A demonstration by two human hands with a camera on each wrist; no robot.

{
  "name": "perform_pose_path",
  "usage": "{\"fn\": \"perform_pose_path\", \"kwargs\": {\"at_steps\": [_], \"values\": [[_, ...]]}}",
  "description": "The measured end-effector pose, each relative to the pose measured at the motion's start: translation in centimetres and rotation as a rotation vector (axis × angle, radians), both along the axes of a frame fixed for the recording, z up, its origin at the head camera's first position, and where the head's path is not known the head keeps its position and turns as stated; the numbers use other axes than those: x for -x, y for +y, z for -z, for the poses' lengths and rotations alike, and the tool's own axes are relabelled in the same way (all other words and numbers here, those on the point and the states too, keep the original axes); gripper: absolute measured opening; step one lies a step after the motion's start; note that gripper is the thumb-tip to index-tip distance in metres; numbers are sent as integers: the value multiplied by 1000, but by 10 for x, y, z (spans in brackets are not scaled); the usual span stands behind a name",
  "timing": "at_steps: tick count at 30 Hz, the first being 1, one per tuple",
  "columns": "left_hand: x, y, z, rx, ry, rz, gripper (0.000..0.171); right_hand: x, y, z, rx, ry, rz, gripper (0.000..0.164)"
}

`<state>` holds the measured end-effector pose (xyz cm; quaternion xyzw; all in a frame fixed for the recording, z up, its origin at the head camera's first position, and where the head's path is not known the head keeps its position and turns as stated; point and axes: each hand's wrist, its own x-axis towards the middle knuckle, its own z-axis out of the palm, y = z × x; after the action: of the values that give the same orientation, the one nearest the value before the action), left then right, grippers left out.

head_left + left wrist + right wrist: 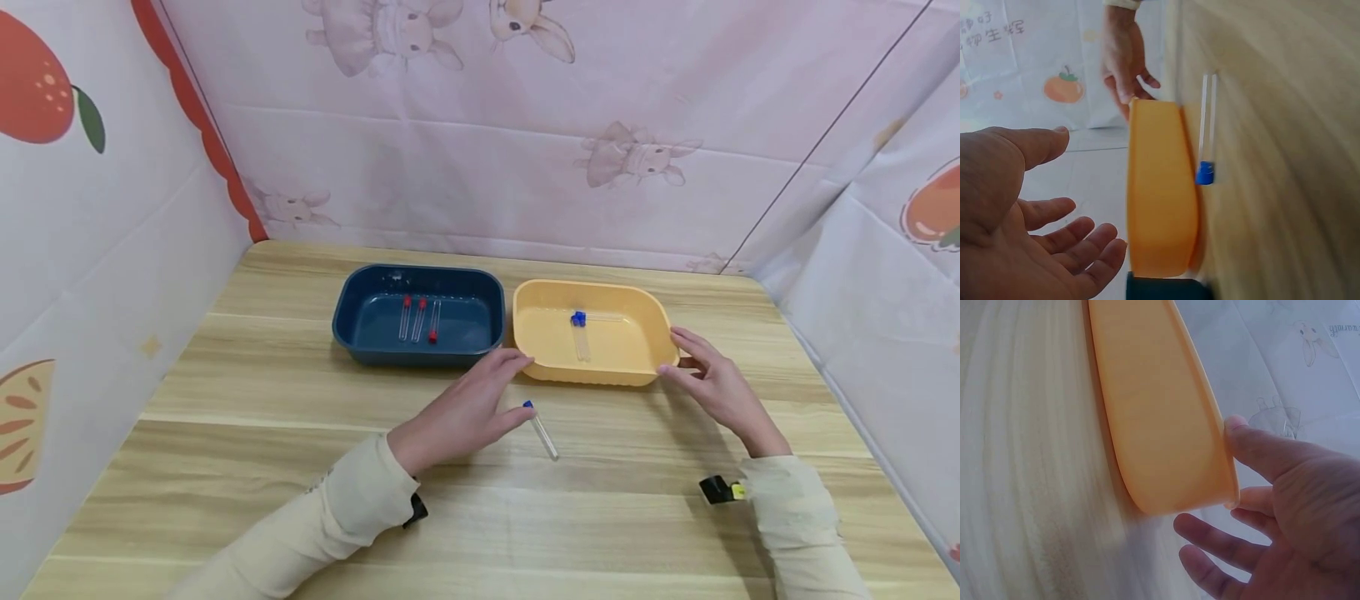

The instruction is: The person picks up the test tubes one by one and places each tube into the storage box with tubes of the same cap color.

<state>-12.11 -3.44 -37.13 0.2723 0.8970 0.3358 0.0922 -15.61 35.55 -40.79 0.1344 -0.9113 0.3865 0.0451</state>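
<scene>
My right hand [716,387] holds the right front corner of a yellow plastic basin [592,375], thumb and index finger at its rim. The other fingers extend below the rim in the right wrist view. My left hand [465,408] reaches to the basin's left front corner with its fingers extended; whether the fingertips touch the rim is unclear. Under the left thumb, a clear test tube with a blue cap [543,435] lies on the table. Inside the yellow basin are blue-capped test tubes [582,342], caps close together.
A dark blue basin [420,358] stands left of the yellow one, close beside it. Three red-capped test tubes [419,321] lie in it. Both basins are on a wood-grain table [247,417], with printed cloth [480,167] hanging behind and at the sides.
</scene>
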Motion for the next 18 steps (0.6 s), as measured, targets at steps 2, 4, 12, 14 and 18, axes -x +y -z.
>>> {"fn": "perform_pose_path", "kwargs": {"at_steps": [2,4,12,14,18], "values": [[-1,1,4,9,-21,-8,70,0,0,0,-3,-2,1,62],[-3,1,9,19,-30,-8,71,0,0,0,-10,-5,4,62],[-8,4,22,46,-51,4,72,-1,0,-1,-14,-7,9,62],[-8,5,25,48,-41,10,72,-1,-1,-1,-9,-1,6,61],[-10,5,31,59,-18,13,72,-1,-1,-1,-5,16,-5,61]]}}
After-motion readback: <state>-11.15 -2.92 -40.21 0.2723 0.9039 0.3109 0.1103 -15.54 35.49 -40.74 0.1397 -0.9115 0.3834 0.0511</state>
